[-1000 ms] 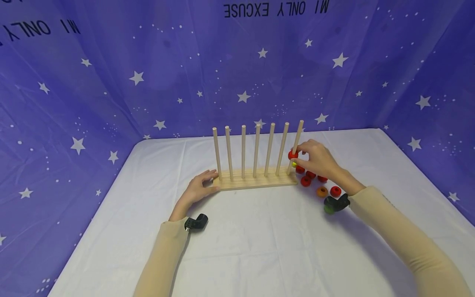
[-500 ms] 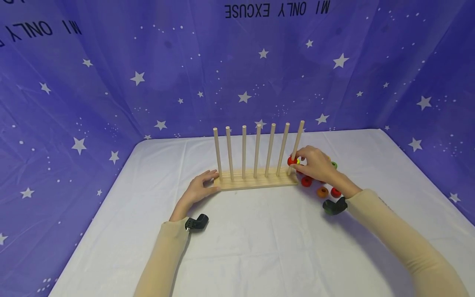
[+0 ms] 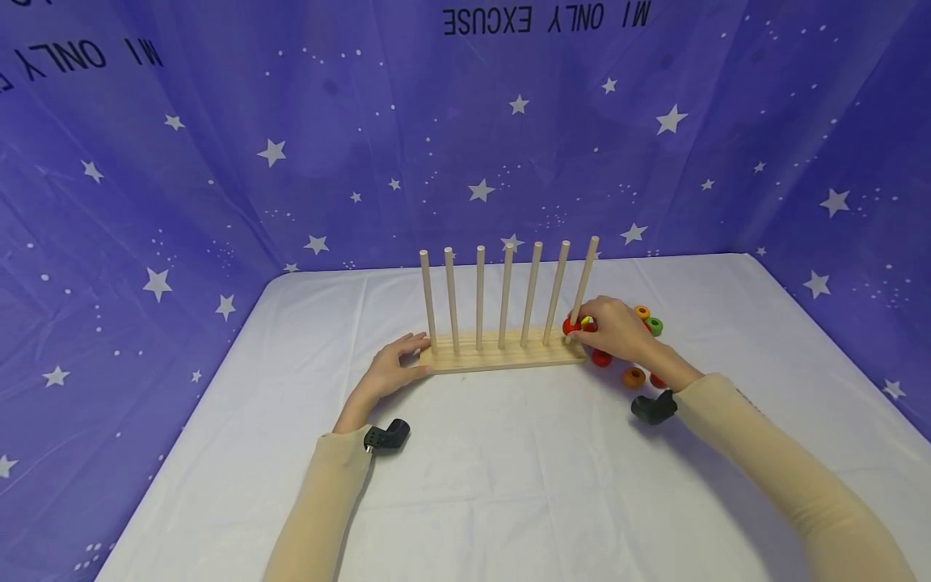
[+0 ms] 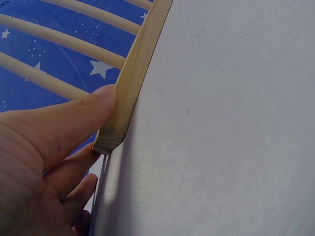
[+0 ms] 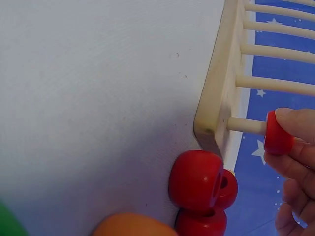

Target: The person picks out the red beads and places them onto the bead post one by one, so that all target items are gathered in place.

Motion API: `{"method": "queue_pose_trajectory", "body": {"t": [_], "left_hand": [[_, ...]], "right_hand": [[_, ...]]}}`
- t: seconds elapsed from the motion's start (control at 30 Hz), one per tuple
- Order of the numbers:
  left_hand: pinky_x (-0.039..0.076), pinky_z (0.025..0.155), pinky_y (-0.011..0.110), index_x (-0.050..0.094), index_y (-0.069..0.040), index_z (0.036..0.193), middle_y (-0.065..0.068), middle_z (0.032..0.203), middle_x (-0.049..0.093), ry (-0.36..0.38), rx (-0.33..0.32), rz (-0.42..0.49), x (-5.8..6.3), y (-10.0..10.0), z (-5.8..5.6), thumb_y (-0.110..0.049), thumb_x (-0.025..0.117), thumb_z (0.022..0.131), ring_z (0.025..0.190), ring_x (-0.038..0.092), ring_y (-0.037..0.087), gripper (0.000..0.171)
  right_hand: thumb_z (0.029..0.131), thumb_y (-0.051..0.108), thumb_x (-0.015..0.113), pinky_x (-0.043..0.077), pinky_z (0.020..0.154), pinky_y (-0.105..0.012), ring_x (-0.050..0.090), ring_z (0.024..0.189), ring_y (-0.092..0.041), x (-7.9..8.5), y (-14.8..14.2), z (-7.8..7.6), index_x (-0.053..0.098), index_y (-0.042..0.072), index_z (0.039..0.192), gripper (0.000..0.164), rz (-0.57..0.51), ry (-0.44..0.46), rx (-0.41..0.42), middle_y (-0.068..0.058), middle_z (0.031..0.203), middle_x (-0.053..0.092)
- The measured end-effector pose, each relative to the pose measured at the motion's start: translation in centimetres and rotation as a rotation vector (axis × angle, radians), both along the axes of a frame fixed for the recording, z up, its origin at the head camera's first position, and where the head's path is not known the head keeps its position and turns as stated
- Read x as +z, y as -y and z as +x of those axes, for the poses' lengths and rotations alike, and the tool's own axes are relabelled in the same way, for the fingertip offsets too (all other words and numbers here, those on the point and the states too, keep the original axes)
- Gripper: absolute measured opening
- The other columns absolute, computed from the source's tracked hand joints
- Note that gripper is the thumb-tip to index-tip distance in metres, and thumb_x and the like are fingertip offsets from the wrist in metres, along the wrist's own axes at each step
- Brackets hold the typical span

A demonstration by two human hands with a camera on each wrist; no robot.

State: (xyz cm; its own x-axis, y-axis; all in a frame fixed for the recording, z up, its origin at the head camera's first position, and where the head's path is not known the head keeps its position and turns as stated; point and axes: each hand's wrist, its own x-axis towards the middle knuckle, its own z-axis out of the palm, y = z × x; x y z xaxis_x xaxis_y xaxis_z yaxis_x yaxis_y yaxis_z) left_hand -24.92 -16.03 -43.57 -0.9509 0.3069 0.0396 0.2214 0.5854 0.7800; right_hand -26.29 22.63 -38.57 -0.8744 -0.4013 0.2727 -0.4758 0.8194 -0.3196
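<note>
A wooden rack (image 3: 502, 356) with a flat base and several upright pegs stands on the white cloth. My left hand (image 3: 387, 370) holds the left end of the base; in the left wrist view its thumb (image 4: 101, 101) lies over the front edge and the index finger touches the end. At the other end, my right hand (image 3: 618, 330) pinches a red bead (image 5: 276, 135) between thumb and fingers. That bead is threaded on the rightmost peg (image 3: 585, 279), low down, with a short stretch of bare peg between it and the base.
Loose beads lie right of the rack: red (image 3: 601, 358), orange (image 3: 634, 377), yellow-orange (image 3: 642, 311) and green (image 3: 655, 326). Some are partly hidden by the right hand and wrist. A purple star-patterned curtain (image 3: 407, 162) stands behind the table.
My right hand has slid the red bead down the rightmost peg towards the base. My left hand stays at the rack's left end.
</note>
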Motion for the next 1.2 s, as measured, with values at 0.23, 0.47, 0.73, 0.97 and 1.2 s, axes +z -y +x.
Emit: {"method": "queue_pose_trajectory", "body": {"t": [0.23,0.47,0.73,0.97,1.2], "left_hand": [[0.016,0.117,0.057,0.055,-0.002,0.128,0.014,0.145,0.044,-0.002,-0.006,0.003,0.1,-0.1,0.0,-0.014,0.071,0.08,0.142,0.027,0.038,0.053],[0.017,0.117,0.057,0.055,-0.001,0.128,0.015,0.145,0.044,-0.007,-0.011,0.001,0.0,0.0,0.0,-0.014,0.071,0.08,0.142,0.027,0.038,0.052],[0.017,0.117,0.056,0.055,-0.002,0.128,0.014,0.145,0.044,-0.001,-0.005,-0.004,0.1,0.0,0.0,-0.014,0.071,0.08,0.142,0.027,0.038,0.053],[0.017,0.117,0.056,0.055,-0.002,0.128,0.014,0.145,0.044,0.001,-0.003,-0.002,0.1,0.0,0.1,-0.015,0.071,0.08,0.142,0.027,0.038,0.053],[0.017,0.117,0.057,0.055,-0.002,0.129,0.015,0.145,0.044,-0.003,-0.008,-0.013,0.1,0.0,0.1,-0.016,0.071,0.08,0.142,0.027,0.038,0.053]], "right_hand": [[0.073,0.029,0.079,0.051,0.069,-0.036,0.058,0.076,-0.021,-0.3,0.1,0.0,0.071,0.008,0.088,0.026,-0.012,0.049,-0.035,-0.008,0.087,0.073],[0.074,0.026,0.079,0.049,0.064,-0.032,0.054,0.071,-0.019,-0.8,0.2,-0.1,0.071,0.007,0.086,0.024,-0.008,0.081,-0.05,-0.009,0.082,0.07],[0.075,0.022,0.078,0.045,0.06,-0.027,0.053,0.068,-0.017,-1.4,0.2,-0.3,0.071,0.006,0.086,0.021,0.008,0.098,-0.047,-0.005,0.074,0.067],[0.075,0.022,0.078,0.043,0.059,-0.026,0.051,0.067,-0.017,-1.6,0.3,-0.4,0.071,0.005,0.088,0.022,0.017,0.102,-0.045,-0.005,0.072,0.066],[0.075,0.025,0.078,0.036,0.056,-0.023,0.047,0.064,-0.016,-1.8,0.3,-0.2,0.07,0.006,0.088,0.024,0.018,0.127,-0.054,-0.003,0.067,0.061]]}}
